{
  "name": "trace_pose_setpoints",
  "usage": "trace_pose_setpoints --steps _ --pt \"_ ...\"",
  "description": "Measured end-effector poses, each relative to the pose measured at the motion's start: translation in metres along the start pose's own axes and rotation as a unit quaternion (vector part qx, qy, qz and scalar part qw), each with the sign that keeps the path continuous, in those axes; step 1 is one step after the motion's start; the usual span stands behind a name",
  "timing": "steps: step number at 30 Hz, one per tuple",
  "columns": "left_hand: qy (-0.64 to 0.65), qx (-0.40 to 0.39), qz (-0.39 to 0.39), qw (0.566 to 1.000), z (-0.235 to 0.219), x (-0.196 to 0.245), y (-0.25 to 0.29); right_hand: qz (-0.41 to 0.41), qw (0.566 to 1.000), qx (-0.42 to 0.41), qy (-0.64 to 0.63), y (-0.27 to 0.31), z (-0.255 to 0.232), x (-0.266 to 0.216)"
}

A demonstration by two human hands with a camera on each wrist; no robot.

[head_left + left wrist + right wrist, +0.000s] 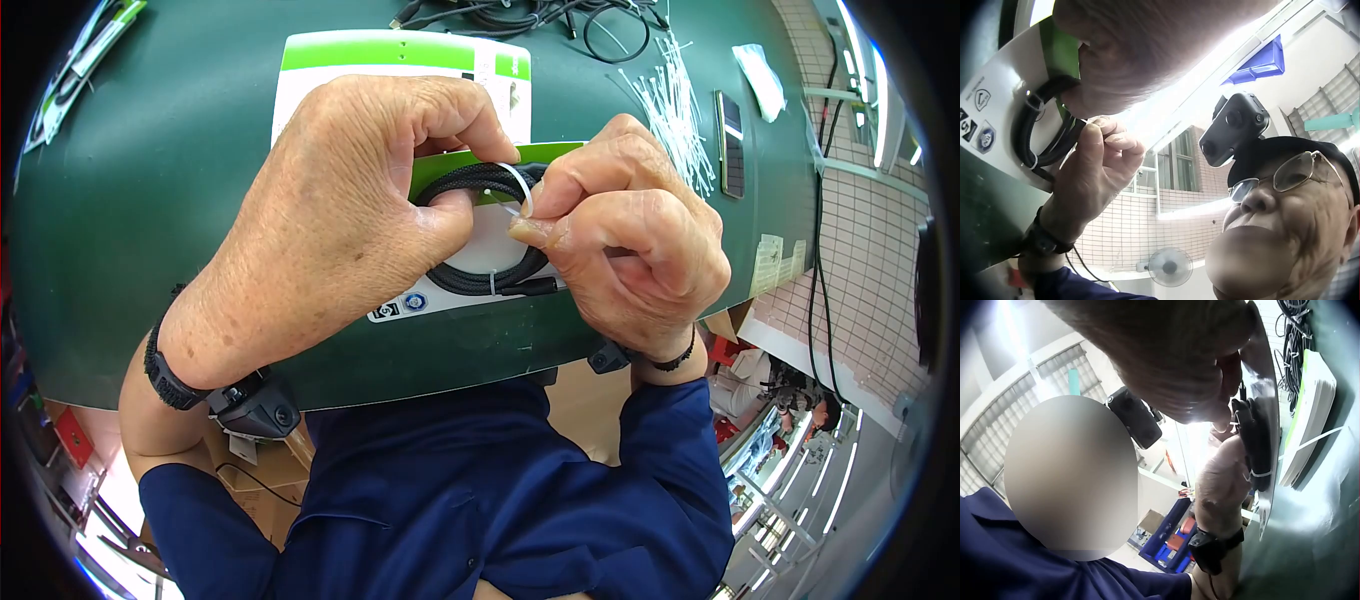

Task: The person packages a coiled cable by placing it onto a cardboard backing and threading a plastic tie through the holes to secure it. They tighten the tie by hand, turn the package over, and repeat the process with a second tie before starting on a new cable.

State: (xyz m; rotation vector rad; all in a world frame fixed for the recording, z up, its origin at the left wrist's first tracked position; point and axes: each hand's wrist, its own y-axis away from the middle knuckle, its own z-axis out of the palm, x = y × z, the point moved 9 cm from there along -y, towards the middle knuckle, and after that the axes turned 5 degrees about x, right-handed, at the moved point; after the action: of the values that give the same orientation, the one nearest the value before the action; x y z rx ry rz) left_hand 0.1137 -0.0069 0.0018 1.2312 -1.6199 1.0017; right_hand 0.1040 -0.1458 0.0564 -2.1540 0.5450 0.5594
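A coiled black braided cable (468, 284) lies against a green and white card (400, 308), which is tilted up over the table's front. My left hand (330, 210) grips the coil and card at the left, its thumb inside the loop and its index finger over the top edge. A white cable tie (522, 186) loops round the coil's upper right. The right hand (640, 230) pinches that tie between thumb and index finger. Lower on the coil, a second tie (492, 282) is fastened round the cable. In the left wrist view, both ties show on the coil (1022, 134).
Behind the hands lies a stack of green and white cards (400, 50). Loose white cable ties (680, 120) spread at the right, near a phone (732, 145) and a white plastic bag (760, 82). Black cables (500, 18) lie at the back, packaged cards (85, 65) at far left.
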Motion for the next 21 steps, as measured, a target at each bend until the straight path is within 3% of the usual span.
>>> trace_pose_setpoints --steps 10,14,17,21 --pt "0.009 0.000 -0.001 1.000 -0.001 -0.001 0.001 0.000 1.000 -0.012 0.023 -0.003 0.007 -0.001" --pt "-0.003 -0.009 -0.003 1.000 0.001 -0.002 0.001 -0.059 0.996 -0.018 0.071 -0.001 0.012 -0.006" --pt "0.010 -0.003 -0.007 1.000 0.000 -0.001 0.001 -0.106 0.982 -0.075 0.138 0.003 0.024 -0.014" --pt "-0.003 -0.023 -0.015 1.000 0.005 0.002 0.003 -0.101 0.973 -0.117 0.170 0.004 0.024 -0.023"
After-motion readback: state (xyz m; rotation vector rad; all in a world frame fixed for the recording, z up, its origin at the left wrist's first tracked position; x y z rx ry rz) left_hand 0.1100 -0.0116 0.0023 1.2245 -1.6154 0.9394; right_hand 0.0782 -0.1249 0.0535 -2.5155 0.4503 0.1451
